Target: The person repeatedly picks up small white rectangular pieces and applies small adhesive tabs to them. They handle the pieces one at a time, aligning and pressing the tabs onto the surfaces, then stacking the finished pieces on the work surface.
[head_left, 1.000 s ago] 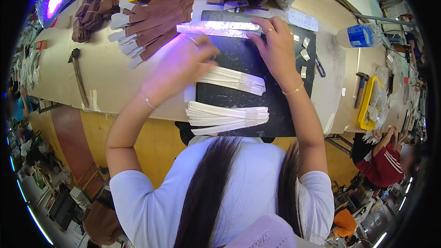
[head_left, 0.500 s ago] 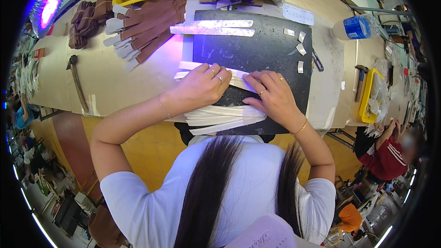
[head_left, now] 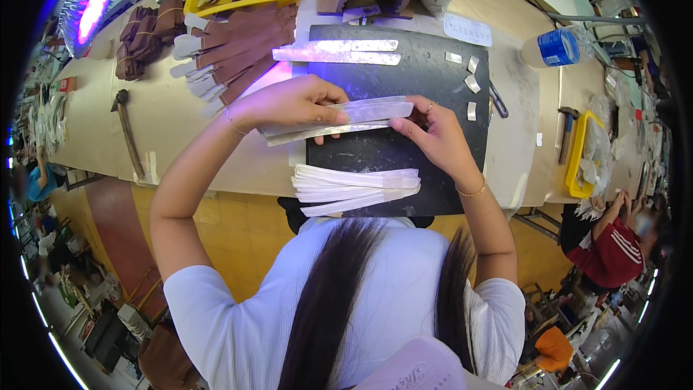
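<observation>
Above the black board (head_left: 426,76), my two hands hold a pair of long narrow strips, one pale white strip (head_left: 379,109) and one silvery strip (head_left: 297,137) just below it. My left hand (head_left: 303,105) is closed around their middle and left part, thumb in front. The right ends are pinched by my right hand (head_left: 437,137) between thumb and fingers. Nearer to me, a fanned pile of white strips (head_left: 354,189) lies on the board's front part. Two shiny silvery strips (head_left: 339,52) rest on its far left part. Several small silvery pieces (head_left: 471,84) lie toward its right.
Brown strips with pale ends (head_left: 234,50) spread at the far left, near a hammer (head_left: 127,133). A cutter (head_left: 498,101) lies beside the board's right edge. Farther right are a bottle (head_left: 556,47), another hammer (head_left: 567,133) and a yellow tray (head_left: 577,159). A purple-lit lamp (head_left: 95,7) stands left.
The strips my hands pressed on the board are now lifted and tilted, showing a silvery strip. My left hand has shifted left; the right has moved slightly right.
</observation>
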{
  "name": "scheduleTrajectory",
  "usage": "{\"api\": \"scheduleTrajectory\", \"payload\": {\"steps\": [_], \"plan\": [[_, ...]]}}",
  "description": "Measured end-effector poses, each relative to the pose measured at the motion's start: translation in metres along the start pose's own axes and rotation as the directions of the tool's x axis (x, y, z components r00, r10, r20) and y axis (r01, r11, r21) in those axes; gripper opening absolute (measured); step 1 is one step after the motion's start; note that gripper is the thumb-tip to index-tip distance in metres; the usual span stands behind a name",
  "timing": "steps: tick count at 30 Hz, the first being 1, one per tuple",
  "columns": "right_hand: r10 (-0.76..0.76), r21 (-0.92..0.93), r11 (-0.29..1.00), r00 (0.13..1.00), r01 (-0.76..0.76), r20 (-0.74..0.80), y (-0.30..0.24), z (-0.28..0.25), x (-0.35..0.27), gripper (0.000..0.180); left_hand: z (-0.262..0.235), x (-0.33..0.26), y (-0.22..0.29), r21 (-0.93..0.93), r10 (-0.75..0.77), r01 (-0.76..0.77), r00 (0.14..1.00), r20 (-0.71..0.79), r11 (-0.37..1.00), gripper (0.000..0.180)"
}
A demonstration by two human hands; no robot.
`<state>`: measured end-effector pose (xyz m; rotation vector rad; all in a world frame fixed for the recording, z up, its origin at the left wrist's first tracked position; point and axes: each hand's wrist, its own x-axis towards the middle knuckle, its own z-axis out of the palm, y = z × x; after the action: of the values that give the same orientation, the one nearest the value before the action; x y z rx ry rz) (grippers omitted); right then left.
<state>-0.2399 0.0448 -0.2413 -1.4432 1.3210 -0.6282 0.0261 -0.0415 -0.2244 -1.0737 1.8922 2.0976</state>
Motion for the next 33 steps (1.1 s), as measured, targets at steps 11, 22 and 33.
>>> {"api": "scheduleTrajectory", "payload": {"steps": [11,22,33], "plan": [[0.100,0.209,0.972,0.995,-0.104,0.026,0.010,0.012,0.031,0.024,-0.018,-0.001,-0.056,-0.147,0.042,-0.067,0.985,-0.167,0.987,0.026],[0.133,0.187,0.978,0.973,-0.098,-0.186,0.009,0.015,0.062,0.014,-0.055,-0.031,-0.037,0.273,0.251,-0.095,0.742,-0.622,0.957,0.030],[0.087,-0.055,0.993,0.960,-0.105,-0.267,-0.006,0.012,0.066,0.013,-0.039,-0.048,-0.037,-0.139,0.131,-0.242,0.831,-0.541,0.960,0.021]]}}
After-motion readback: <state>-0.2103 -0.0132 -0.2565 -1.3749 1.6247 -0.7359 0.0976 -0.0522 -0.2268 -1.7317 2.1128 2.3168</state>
